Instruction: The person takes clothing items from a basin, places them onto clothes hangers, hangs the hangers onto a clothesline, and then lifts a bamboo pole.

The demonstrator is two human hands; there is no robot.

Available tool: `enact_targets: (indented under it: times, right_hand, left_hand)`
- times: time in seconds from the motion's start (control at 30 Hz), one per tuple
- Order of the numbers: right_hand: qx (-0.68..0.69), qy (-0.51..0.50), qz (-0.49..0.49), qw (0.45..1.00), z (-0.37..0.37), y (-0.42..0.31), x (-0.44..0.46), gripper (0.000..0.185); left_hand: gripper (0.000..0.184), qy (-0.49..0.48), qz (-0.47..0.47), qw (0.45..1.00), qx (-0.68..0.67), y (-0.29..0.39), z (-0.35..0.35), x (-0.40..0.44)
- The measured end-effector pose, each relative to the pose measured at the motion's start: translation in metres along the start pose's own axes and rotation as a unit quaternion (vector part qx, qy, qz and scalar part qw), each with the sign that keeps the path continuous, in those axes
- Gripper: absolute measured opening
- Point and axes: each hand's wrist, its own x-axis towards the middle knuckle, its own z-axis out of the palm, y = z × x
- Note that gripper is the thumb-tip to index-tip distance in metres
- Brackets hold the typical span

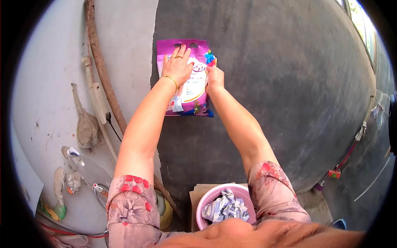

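A purple and white printed detergent bag point(194, 93) with a cut-out handle at its top is held up in front of the dark wall. My left hand point(178, 68), wearing a ring and a gold bracelet, lies flat on the bag's face with its fingers stretched toward the handle. On the other side, my right hand point(215, 78) is closed around the bag's right edge, its thumb near the blue and red print. Below my arms, a pink basin point(202, 202) holds striped grey and white cloth point(227, 208).
A curved wooden pole point(101, 62) leans on the pale wall at left, near a hanging dusty pouch point(87, 128) and several gloves point(60, 186). Cardboard point(196, 194) lies under the basin. A yellowish container point(166, 213) stands beside it. A broom-like tool point(334, 173) leans at right.
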Motion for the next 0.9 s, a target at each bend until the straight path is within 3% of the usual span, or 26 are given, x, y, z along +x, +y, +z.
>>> enact_targets:
  times: [0.17, 0.3, 0.37, 0.43, 0.53, 0.57, 0.63, 0.7, 0.77, 0.8, 0.83, 0.9]
  right_hand:
    - [-0.071, -0.006, -0.054, 0.996, 0.002, -0.021, -0.006, 0.021]
    - [-0.263, 0.080, -0.183, 0.944, -0.023, -0.040, -0.051, 0.035]
    - [-0.162, 0.000, -0.127, 0.979, -0.029, -0.072, -0.113, 0.035]
    - [-0.130, -0.063, -0.134, 0.980, -0.033, -0.109, -0.183, 0.024]
    - [-0.189, -0.229, -0.284, 0.912, -0.056, -0.161, -0.281, 0.022]
    - [-0.211, -0.215, -0.288, 0.909, -0.051, -0.180, -0.320, 0.015]
    - [-0.099, -0.206, -0.311, 0.923, -0.049, -0.194, -0.385, 0.014]
    - [-0.035, -0.285, -0.349, 0.892, -0.060, -0.198, -0.416, 0.008]
    - [-0.033, -0.302, -0.246, 0.920, -0.074, -0.212, -0.458, 0.013]
    - [-0.033, -0.269, -0.260, 0.927, -0.077, -0.204, -0.482, 0.017]
    - [-0.033, -0.236, -0.278, 0.931, -0.081, -0.201, -0.499, 0.024]
    - [-0.041, -0.326, -0.294, 0.897, -0.103, -0.217, -0.506, 0.015]
  left_hand:
    - [0.058, 0.018, 0.007, 1.000, 0.003, 0.001, -0.002, 0.017]
    - [0.060, 0.022, -0.012, 1.000, 0.016, 0.003, 0.006, 0.007]
    - [0.058, 0.050, 0.006, 0.998, 0.035, 0.000, 0.014, -0.003]
    - [0.055, 0.085, 0.025, 0.996, 0.009, -0.001, 0.021, -0.015]
    - [0.047, 0.156, 0.049, 0.986, -0.035, 0.009, 0.025, -0.058]
    - [0.045, 0.184, 0.060, 0.979, -0.069, 0.015, 0.024, -0.077]
    - [0.045, 0.257, 0.123, 0.940, -0.188, 0.024, 0.028, -0.117]
    - [0.045, 0.207, 0.117, 0.933, -0.270, 0.043, 0.029, -0.172]
    - [0.042, 0.115, 0.080, 0.916, -0.376, 0.062, 0.029, -0.233]
    - [0.039, 0.097, 0.076, 0.930, -0.347, 0.068, 0.026, -0.262]
    - [0.035, 0.044, 0.010, 0.906, -0.420, 0.078, 0.024, -0.296]
    - [0.028, -0.005, -0.088, 0.840, -0.535, 0.095, 0.029, -0.362]
